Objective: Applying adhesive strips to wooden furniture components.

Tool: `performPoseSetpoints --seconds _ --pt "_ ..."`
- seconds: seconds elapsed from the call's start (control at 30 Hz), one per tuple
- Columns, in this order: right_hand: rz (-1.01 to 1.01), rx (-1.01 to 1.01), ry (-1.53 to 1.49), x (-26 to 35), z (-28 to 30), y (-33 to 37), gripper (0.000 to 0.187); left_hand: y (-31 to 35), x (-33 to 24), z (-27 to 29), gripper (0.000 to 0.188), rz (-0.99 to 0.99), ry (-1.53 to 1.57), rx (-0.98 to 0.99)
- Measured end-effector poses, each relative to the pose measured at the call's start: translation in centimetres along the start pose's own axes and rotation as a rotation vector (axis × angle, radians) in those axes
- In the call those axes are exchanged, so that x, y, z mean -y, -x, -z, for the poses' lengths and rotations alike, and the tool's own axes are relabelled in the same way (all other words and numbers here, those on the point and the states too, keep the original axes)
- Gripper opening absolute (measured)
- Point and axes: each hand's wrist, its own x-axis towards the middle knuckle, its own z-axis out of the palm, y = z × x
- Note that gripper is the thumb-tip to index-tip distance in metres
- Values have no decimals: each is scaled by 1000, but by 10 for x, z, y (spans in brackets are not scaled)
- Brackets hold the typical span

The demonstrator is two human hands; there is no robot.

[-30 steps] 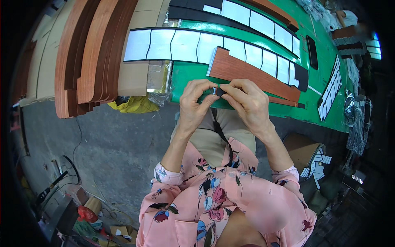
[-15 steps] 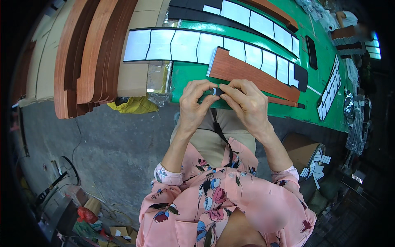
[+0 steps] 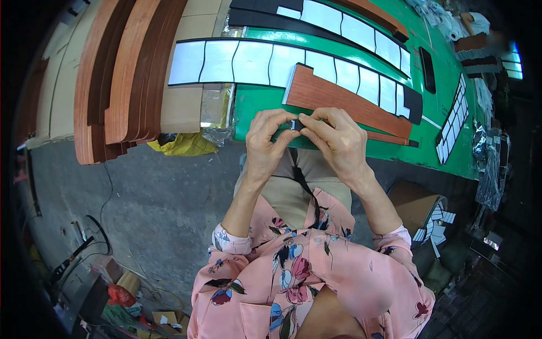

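Hands meet right at the near edge of the green surface [image 3: 451,152]. I see my left hand [image 3: 265,141] and my right hand [image 3: 339,141] pinching one small dark and white piece [image 3: 295,125] between them. Both grips are clamped on that little piece, thumbs and fingertips pressed together, so it stays steady. It sits in the air just in front of the green surface, and I think it is held close and high so I can look at it well.

Just behind my hands, on the green surface, lies a flat brown wooden board [image 3: 344,100] with a notch at one end. Behind the board runs a long curved strip of white tiles with a black border [image 3: 271,62], laid flat so each tile shows. Another strip like it [image 3: 350,28] lies farther back.

Left of the green surface, a stack of curved brown wooden strips [image 3: 118,85] rests together. A crumpled yellow cloth [image 3: 180,144] peeks out under the stack. Below the green surface is the grey concrete floor [image 3: 141,209].
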Motion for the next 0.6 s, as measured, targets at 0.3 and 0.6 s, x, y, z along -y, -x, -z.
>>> performPoseSetpoints --seconds 0.3,0.6 --pt "-108 -29 -211 -17 11 10 30 -2 -5 1 25 9 11 20" --pt "124 -71 37 -17 0 23 32 -5 -1 0 32 -467 -421 26"
